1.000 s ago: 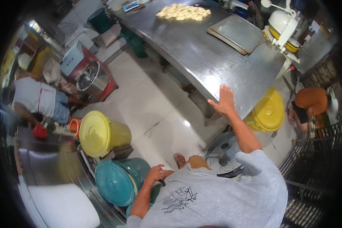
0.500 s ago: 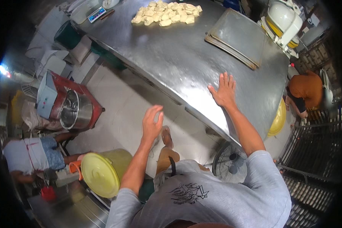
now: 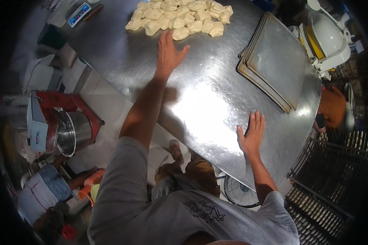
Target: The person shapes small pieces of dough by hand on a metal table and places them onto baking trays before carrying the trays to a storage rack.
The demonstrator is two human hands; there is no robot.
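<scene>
Pale dough pieces [image 3: 180, 17] lie in a close cluster at the far side of the shiny metal table [image 3: 122, 61]. My left hand [image 3: 169, 55] reaches out over the tabletop with its fingers apart, the fingertips at the near edge of the cluster; whether they touch a piece I cannot tell. It holds nothing. My right hand [image 3: 252, 134] rests with fingers stretched out on the table's near right part, just short of a stack of metal baking trays [image 3: 276, 57]. Nothing is in it.
A digital scale [image 3: 79, 14] stands at the far left of the table, a white mixer [image 3: 329, 36] beyond the trays. On the floor are a red mixer with a steel bowl [image 3: 73, 132] and a fan [image 3: 240, 191]. Two other people [image 3: 39, 192] work nearby; a rack [image 3: 331, 171] is at right.
My left hand has gone from beside the table out to the dough pieces. My body has moved closer to the table; my right hand stays flat on the metal.
</scene>
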